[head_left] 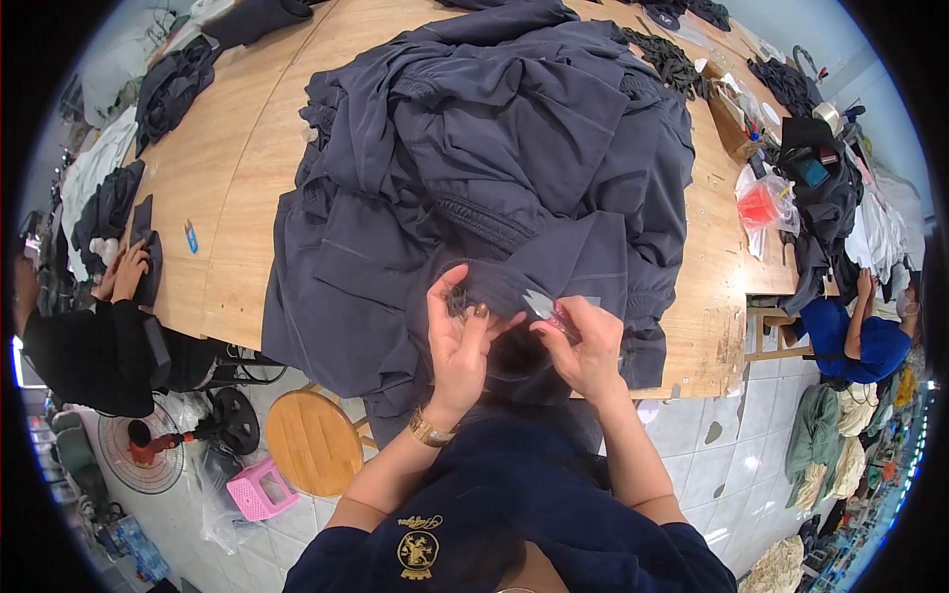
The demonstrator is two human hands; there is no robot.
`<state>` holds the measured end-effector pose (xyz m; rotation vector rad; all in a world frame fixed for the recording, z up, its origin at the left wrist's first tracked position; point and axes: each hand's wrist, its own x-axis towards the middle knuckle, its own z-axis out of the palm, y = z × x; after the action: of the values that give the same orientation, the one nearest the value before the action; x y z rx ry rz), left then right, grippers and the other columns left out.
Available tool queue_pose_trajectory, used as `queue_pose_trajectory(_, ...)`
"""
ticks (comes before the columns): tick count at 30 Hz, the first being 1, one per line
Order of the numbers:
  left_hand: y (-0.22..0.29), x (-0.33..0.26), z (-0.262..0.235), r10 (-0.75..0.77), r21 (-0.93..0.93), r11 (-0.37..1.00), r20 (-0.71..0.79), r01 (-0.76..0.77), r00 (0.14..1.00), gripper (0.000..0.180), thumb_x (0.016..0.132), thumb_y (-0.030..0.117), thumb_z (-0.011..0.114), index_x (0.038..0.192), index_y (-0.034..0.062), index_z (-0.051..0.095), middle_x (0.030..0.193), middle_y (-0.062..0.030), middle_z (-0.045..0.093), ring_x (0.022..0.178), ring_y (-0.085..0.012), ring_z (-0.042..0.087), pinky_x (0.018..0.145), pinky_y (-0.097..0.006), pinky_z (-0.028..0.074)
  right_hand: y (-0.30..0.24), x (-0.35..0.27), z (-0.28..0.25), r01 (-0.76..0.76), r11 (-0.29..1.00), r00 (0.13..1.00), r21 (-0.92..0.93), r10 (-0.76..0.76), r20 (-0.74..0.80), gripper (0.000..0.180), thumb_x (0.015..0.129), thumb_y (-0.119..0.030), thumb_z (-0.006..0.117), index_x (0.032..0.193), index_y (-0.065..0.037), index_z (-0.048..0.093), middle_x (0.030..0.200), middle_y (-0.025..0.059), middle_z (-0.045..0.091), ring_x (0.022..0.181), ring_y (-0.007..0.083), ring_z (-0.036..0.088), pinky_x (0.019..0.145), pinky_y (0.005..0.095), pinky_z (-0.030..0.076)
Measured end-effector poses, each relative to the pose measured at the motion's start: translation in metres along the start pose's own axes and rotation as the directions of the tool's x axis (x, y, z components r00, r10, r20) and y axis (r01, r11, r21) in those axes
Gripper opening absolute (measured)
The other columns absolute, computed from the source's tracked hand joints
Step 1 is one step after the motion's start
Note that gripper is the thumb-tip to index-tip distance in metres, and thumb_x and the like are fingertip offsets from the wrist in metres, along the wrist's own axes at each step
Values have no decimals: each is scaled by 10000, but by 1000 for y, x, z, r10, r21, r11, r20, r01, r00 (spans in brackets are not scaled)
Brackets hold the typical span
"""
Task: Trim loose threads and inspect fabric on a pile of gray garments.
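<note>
A large heap of dark grey garments (514, 138) is piled on the wooden table in front of me. My left hand (457, 346) has its fingers bent around the dark cloth at the heap's near edge, a gold watch on its wrist. Close on its right, my right hand (590, 341) is closed around thread snips (539, 303). Their pale pointed blades stick out toward the left hand, while the handles are hidden in my fingers. Gathered elastic waistbands (484, 222) show among the folds just beyond my hands.
Blue-handled snips (191, 236) lie on the wooden table (237, 168) to the left. Co-workers in black (94, 346) and blue (855, 336) sit at either side. A round wooden stool (314, 442), a pink plastic stool (261, 489) and a fan (140, 450) stand at lower left.
</note>
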<state>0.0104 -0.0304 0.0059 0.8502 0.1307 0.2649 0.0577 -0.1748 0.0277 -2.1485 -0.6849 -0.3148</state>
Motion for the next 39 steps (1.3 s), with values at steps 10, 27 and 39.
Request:
queue_pose_trajectory(10,-1,1,-1,16,27,1000,32,-17,999,422,967,38,383,1350,74,208,1102,-171,572,1014,-253,615,893,-425,510,6,3,-4,164,945,984,-282,-136,117,295,723,-313,745,717,-81,564,611,25,539,496,197,507,498,293,341)
queue_pose_trajectory(27,4,1,-1,-26,1,1000,40,26,999,435,966,63,412,1349,79,205,1096,-154,575,995,-215,609,897,-402,507,1,6,-4,15,999,1000,36,-15,-10,297,718,-288,750,750,-51,574,577,40,515,492,226,502,503,306,366)
queue_pose_trajectory(39,2,0,-1,-11,-10,1000,33,11,999,427,967,43,380,1355,77,204,1091,-185,580,997,-262,625,885,-419,514,6,4,-8,201,929,970,-311,-143,198,337,749,-394,708,708,-93,561,576,15,523,496,193,517,521,299,353)
